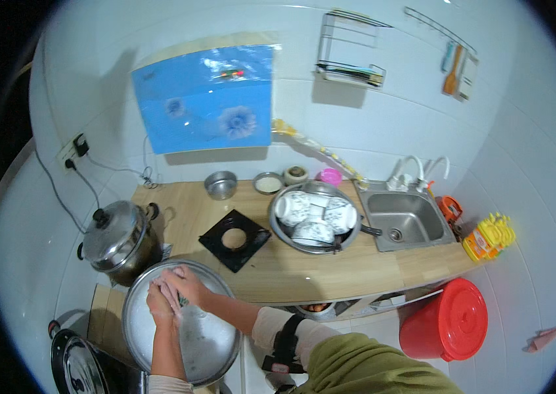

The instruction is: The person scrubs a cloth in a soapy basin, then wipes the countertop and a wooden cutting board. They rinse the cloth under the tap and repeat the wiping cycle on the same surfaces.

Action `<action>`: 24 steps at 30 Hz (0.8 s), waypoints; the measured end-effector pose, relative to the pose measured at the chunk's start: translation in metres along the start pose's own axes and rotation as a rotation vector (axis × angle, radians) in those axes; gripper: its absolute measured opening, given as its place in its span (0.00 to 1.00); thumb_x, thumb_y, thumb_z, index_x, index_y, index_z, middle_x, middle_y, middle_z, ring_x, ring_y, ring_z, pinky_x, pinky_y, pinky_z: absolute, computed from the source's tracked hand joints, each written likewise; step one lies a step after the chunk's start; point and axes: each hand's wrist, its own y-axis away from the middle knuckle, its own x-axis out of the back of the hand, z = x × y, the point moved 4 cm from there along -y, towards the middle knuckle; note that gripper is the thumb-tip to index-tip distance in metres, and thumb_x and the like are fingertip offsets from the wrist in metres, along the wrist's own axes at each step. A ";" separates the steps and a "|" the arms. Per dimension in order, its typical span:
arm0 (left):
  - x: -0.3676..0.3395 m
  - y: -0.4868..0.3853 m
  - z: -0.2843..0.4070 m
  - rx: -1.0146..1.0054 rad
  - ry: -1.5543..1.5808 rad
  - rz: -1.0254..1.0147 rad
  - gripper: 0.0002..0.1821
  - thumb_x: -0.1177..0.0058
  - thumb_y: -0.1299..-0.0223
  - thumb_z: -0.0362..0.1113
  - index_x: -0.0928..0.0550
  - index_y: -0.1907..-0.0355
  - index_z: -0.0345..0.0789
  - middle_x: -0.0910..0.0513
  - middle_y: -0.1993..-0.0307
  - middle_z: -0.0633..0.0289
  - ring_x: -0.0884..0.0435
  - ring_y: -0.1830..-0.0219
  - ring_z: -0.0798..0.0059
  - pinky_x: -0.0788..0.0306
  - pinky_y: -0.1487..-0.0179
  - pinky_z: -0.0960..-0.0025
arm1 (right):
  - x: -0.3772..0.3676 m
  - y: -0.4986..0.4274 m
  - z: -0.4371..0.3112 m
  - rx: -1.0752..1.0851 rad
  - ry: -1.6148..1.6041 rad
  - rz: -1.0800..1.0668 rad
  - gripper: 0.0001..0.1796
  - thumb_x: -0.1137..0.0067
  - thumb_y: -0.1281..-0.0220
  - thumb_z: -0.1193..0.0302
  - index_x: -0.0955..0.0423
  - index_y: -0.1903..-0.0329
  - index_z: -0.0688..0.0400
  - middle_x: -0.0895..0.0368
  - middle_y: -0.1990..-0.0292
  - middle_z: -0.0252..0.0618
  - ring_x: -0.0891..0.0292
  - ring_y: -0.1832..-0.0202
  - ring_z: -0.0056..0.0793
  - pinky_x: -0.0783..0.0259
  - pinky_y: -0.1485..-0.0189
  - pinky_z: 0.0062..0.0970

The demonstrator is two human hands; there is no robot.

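Note:
A large round metal basin (231,340) lies at the lower left, its inside whitish and wet-looking. Above its far part, my left hand (160,306) grips a wet pink cloth (171,295). My right hand (190,286) closes on the same cloth from the right, its fingers over the upper end. The cloth looks bunched and twisted between both hands. Just under my right hand shows a small dark green patch (183,301), too small to name. My fingers hide part of the cloth.
Near the basin stand a lidded steel pot (117,241) and a black lidded pan (78,364). On the wooden counter (278,276) are a black square stand (234,240), a basin of patterned bowls (315,231) and a sink (406,216). A red lidded bucket (445,320) stands below.

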 end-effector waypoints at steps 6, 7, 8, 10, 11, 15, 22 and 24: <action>-0.167 0.093 -0.036 0.104 0.009 -0.382 0.17 0.66 0.39 0.46 0.27 0.65 0.36 0.26 0.71 0.65 0.27 0.72 0.80 0.34 0.74 0.77 | 0.149 0.078 -0.082 0.563 0.245 0.333 0.12 0.55 0.41 0.64 0.29 0.64 0.60 0.28 0.67 0.33 0.34 0.62 0.21 0.38 0.57 0.22; -0.191 0.113 -0.048 0.172 -0.130 -0.509 0.16 0.66 0.38 0.47 0.29 0.65 0.38 0.27 0.70 0.68 0.29 0.72 0.83 0.36 0.74 0.79 | 0.176 0.103 -0.096 0.627 0.358 0.348 0.13 0.55 0.41 0.64 0.29 0.63 0.60 0.27 0.67 0.34 0.34 0.61 0.22 0.38 0.57 0.23; -0.216 0.128 -0.066 0.174 -0.208 -0.481 0.16 0.67 0.38 0.47 0.29 0.67 0.38 0.27 0.72 0.68 0.29 0.74 0.82 0.37 0.77 0.79 | 0.202 0.126 -0.106 0.655 0.318 0.281 0.14 0.55 0.41 0.63 0.29 0.63 0.60 0.27 0.67 0.34 0.33 0.61 0.23 0.38 0.56 0.23; -0.277 0.171 -0.112 0.253 0.006 -0.627 0.16 0.67 0.38 0.47 0.30 0.72 0.39 0.28 0.77 0.68 0.30 0.78 0.81 0.39 0.81 0.77 | 0.271 0.175 -0.114 0.427 0.094 0.354 0.15 0.54 0.42 0.61 0.28 0.63 0.60 0.27 0.66 0.34 0.33 0.61 0.24 0.38 0.56 0.24; -0.311 0.192 -0.134 0.361 0.286 -0.749 0.16 0.67 0.38 0.47 0.31 0.75 0.40 0.29 0.80 0.68 0.30 0.80 0.80 0.39 0.83 0.76 | 0.302 0.200 -0.117 0.406 -0.047 0.473 0.15 0.54 0.43 0.61 0.27 0.64 0.60 0.27 0.67 0.33 0.33 0.62 0.25 0.37 0.57 0.24; -0.399 0.246 -0.230 0.402 -0.057 -0.737 0.15 0.65 0.38 0.46 0.29 0.72 0.39 0.28 0.78 0.67 0.28 0.77 0.77 0.34 0.79 0.74 | 0.414 0.272 -0.132 0.341 -0.048 0.635 0.15 0.52 0.44 0.62 0.28 0.64 0.62 0.27 0.69 0.33 0.33 0.66 0.23 0.37 0.62 0.22; -0.504 0.305 -0.355 0.596 -0.172 -0.648 0.19 0.64 0.38 0.50 0.26 0.65 0.36 0.25 0.74 0.65 0.26 0.73 0.76 0.32 0.74 0.72 | 0.565 0.340 -0.136 0.230 -0.004 0.750 0.14 0.53 0.44 0.61 0.28 0.66 0.60 0.27 0.71 0.32 0.32 0.69 0.21 0.37 0.65 0.20; -0.524 0.310 -0.366 0.563 -0.238 -0.609 0.21 0.65 0.38 0.50 0.26 0.64 0.34 0.24 0.70 0.62 0.25 0.70 0.73 0.31 0.70 0.70 | 0.595 0.339 -0.136 0.093 -0.079 0.686 0.15 0.52 0.45 0.60 0.29 0.65 0.60 0.27 0.69 0.32 0.32 0.68 0.21 0.36 0.64 0.21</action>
